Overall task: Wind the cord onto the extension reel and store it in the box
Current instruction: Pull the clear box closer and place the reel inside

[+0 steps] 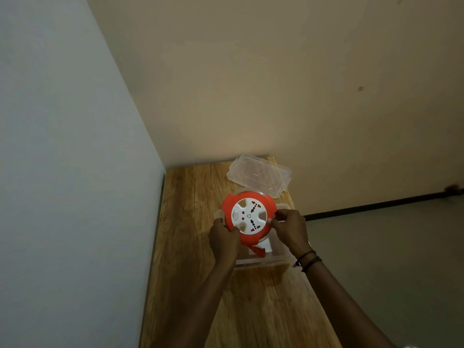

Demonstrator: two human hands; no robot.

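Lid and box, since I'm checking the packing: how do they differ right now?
The lid is shallow and flat; the box is deep-walled. The lid lies farther off, untouched; the box sits nearer, beneath the left hand and right hand. The lid carries nothing; the box has the reel held tilted at its opening. Both are clear plastic, on the table.

Our right wrist (pixel 302 252) carries two thin dark cord bracelets (pixel 308 259), one knotted; left forearm (pixel 209 292) and right forearm (pixel 332 297) are bare.

The reel (pixel 249 217) hides most of the box (pixel 261 262) (its inside especially), and the table (pixel 263 310) runs off the bottom edge.
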